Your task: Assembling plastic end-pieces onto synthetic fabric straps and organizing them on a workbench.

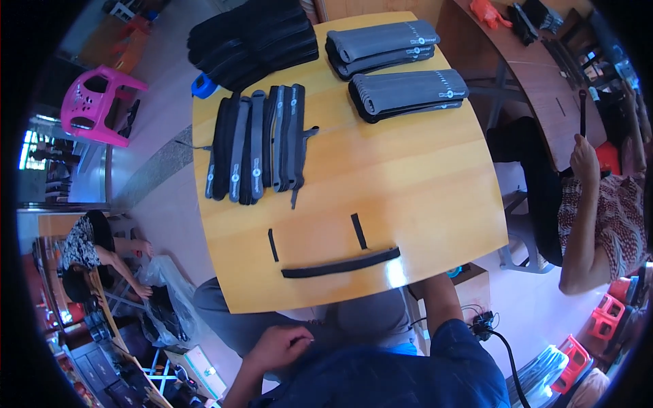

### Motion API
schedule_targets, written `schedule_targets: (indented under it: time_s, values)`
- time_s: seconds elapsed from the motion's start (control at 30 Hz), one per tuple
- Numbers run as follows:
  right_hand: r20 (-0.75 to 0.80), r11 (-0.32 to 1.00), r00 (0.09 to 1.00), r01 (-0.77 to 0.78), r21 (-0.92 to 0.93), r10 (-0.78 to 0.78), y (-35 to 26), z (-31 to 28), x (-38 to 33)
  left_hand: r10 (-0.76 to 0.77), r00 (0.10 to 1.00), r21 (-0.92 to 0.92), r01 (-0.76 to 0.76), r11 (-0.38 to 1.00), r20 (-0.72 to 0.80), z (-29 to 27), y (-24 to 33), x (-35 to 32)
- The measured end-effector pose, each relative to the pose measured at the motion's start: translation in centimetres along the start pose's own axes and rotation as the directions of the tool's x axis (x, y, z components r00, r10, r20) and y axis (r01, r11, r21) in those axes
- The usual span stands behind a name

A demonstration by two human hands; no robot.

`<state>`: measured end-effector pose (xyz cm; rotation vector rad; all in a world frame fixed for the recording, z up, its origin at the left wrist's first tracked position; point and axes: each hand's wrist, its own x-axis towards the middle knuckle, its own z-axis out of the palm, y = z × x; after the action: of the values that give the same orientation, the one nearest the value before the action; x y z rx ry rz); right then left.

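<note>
My left hand (277, 347) rests curled in my lap below the counter's (422, 197) near edge, gripping nothing I can see. My right hand is hidden under the counter; I cannot tell its state. The long black strap (340, 263) lies along that near edge, two short black strips (358, 231) just beyond it.

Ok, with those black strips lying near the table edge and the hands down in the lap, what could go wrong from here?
1. The long black strap lies close to the near edge of the wooden table; a knee bump could probably knock it off.
2. The two short black strips lie loose and could get lost.
3. The left hand is below the table and the right hand is hidden, so reaching up blind could scatter them.
</note>
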<state>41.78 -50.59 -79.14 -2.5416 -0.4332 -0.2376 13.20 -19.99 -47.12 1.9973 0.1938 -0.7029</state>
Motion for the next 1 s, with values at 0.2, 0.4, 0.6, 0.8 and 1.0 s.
schedule_targets:
  time_s: [0.2,0.4,0.6,0.8,1.0]
  values:
    - [-0.117,0.997,0.990,0.070,-0.036,-0.074,-1.4,-5.8,-2.1,0.039,0.877,-0.039,-0.066,0.997,-0.480,-3.3,3.0,-1.0]
    - [0.459,0.811,0.779,-0.554,0.188,0.426,-3.7,-11.9,-5.1,0.359,0.592,0.420,-0.037,0.907,-0.722,-5.4,1.1,3.6]
    - [0.792,-0.227,0.584,-0.759,0.610,0.176,-6.8,-17.4,-10.3,0.469,0.539,0.568,0.022,0.823,-0.700,-6.8,0.1,8.4]
    - [0.642,-0.642,0.745,-0.585,0.496,-0.183,-10.3,-19.5,-12.3,0.549,0.412,0.535,-0.162,0.829,-0.727,-5.6,0.4,7.3]
    - [0.617,-0.728,0.732,-0.587,0.356,-0.289,-13.5,-19.8,-13.8,0.443,0.494,0.313,-0.327,0.892,-0.748,-0.2,1.4,2.4]
